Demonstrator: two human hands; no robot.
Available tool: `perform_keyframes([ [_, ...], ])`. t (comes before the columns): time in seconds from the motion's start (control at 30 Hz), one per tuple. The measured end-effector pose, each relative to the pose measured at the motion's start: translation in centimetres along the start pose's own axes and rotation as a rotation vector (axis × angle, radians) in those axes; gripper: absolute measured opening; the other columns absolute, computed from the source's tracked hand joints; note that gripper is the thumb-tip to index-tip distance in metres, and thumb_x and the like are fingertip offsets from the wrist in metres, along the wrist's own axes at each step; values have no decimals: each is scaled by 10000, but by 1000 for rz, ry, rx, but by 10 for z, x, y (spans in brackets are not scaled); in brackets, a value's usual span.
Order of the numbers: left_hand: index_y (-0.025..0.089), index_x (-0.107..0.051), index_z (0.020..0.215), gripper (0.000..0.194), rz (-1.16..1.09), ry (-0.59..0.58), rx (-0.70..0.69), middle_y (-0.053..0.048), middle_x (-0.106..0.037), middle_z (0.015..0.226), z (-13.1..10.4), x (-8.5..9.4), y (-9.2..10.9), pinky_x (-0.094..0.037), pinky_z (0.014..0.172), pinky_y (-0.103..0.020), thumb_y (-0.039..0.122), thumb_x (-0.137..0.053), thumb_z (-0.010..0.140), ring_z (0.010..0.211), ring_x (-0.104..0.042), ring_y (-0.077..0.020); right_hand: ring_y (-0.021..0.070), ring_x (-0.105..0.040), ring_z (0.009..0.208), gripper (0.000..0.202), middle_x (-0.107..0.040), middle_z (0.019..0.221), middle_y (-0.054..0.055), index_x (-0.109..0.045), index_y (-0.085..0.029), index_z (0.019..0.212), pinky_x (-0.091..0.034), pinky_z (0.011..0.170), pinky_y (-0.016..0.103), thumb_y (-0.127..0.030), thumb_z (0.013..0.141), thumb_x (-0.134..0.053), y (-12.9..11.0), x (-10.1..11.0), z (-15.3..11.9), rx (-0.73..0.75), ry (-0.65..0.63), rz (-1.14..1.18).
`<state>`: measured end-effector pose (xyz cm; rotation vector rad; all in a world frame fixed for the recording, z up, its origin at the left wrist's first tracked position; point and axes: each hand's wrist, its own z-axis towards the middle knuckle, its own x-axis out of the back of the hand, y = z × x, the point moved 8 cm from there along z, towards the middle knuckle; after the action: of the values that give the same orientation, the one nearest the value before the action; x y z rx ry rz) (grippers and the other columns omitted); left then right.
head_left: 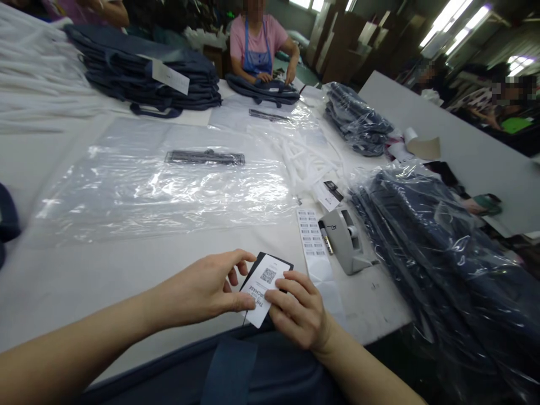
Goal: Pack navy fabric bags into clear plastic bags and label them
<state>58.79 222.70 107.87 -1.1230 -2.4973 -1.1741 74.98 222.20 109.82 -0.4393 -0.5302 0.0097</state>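
In front of me a white hang tag [267, 275] with a QR code lies askew over a black hang tag [253, 271]. My right hand [299, 309] grips the tags at their right edge, its fingertips on the white one. My left hand [211, 287] is at the opposite edge, fingers curved and spread from the thumb; the thumb tip touches the white tag and the index fingertip is at the black tag's top corner. A thin dark string hangs below the tags. Under my hands, at the near table edge, is a navy fabric bag [169, 371] with a wide strap [230, 368].
Clear plastic bags [139, 191] lie flat across the table. To the right are a barcode label sheet [310, 236], a marker [325, 237], a tape dispenser [348, 242] and plastic-wrapped navy bags [442, 242]. Stacked navy bags [143, 62] sit far left; a co-worker [257, 45] handles another opposite.
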Motion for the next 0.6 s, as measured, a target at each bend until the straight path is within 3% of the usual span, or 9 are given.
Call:
perform_keyframes([
  [0.1, 220, -495, 1143, 511, -342, -47, 63, 48, -513, 746, 10, -19, -17, -416, 566, -227, 346, -741, 713, 618, -516, -113, 175, -589, 937, 158, -696, 905, 31, -626, -201, 740, -544, 866, 378, -98, 833, -550, 1, 2, 0, -6, 28, -24],
  [0.2, 194, -477, 1152, 541, -713, -83, 103, 53, -508, 744, 15, -28, -26, -428, 580, -216, 252, -755, 692, 634, -515, -100, 176, -564, 999, 130, -676, 901, 40, -657, -213, 826, -518, 927, 377, -99, 822, -594, 6, 7, -2, -65, 81, -69],
  [0.37, 162, -503, 1202, 637, -943, -162, 143, -34, -626, 845, 15, -26, -39, -431, 595, -204, 203, -817, 650, 710, -580, -128, 148, -586, 838, 115, -669, 777, 10, -650, -184, 836, -501, 905, 356, -94, 836, -579, 7, 4, -2, -82, 19, -15],
  [0.5, 128, -638, 886, 330, -1138, -206, 56, -34, -627, 741, 17, -27, -52, -442, 650, -192, 221, -840, 643, 681, -578, -111, 142, -584, 770, 92, -681, 758, 9, -647, -163, 818, -497, 883, 353, -92, 828, -588, 6, 4, -1, -78, 2, -5],
  [0.6, 146, -620, 719, 228, -1193, -173, -43, -6, -594, 678, 18, -26, -63, -419, 614, -165, 215, -829, 660, 631, -542, -82, 139, -587, 754, 89, -683, 755, 5, -647, -164, 825, -496, 874, 353, -95, 829, -592, 6, 6, -2, -86, 7, -7],
])
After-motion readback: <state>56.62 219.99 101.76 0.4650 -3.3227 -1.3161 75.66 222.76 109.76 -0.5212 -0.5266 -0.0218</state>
